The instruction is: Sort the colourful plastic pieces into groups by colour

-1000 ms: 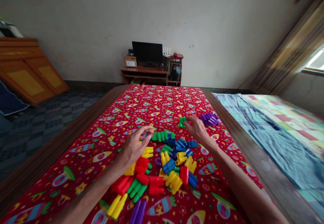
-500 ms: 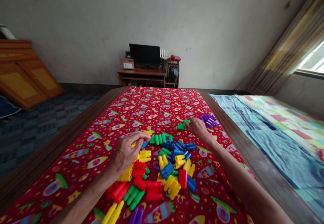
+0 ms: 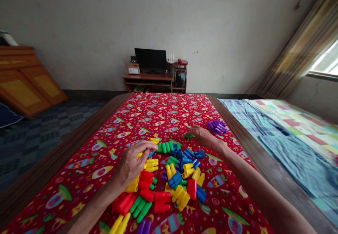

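Purple blocks (image 3: 217,127) lie beside the right hand (image 3: 198,135).

Home; patterned bedding (image 3: 314,121), curtain (image 3: 287,65), wooden cabinet (image 3: 21,86), computer desk (image 3: 150,79)

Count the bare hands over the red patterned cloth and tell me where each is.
2. The left hand is beside yellow blocks; the right hand is farther out, at a green block, left of the purple blocks. No others show.
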